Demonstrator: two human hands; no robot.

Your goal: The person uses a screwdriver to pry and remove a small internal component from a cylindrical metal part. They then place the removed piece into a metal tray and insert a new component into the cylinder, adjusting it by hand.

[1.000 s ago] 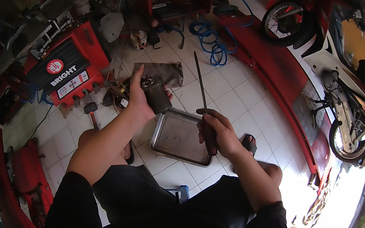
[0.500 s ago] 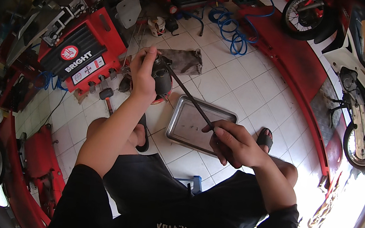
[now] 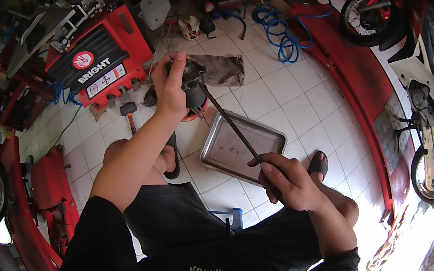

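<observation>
My left hand (image 3: 171, 87) is raised and grips a small dark metal engine part (image 3: 194, 82), held up over the tiled floor. My right hand (image 3: 288, 181) holds the handle end of a long thin dark rod tool (image 3: 229, 126), whose tip reaches up into the part. Below the rod a rectangular metal tray (image 3: 214, 154) lies on the floor in front of my knees.
A red machine with a black top (image 3: 102, 66) stands at the left. A grey rag (image 3: 226, 67) and a blue coiled hose (image 3: 277, 25) lie behind. A red ramp (image 3: 367, 95) and a motorcycle (image 3: 430, 115) are at the right. My sandalled feet (image 3: 319, 165) flank the tray.
My left hand lifted the part off the floor and turned it up. My right hand swung the rod from pointing away over the tray to its tip meeting the part.
</observation>
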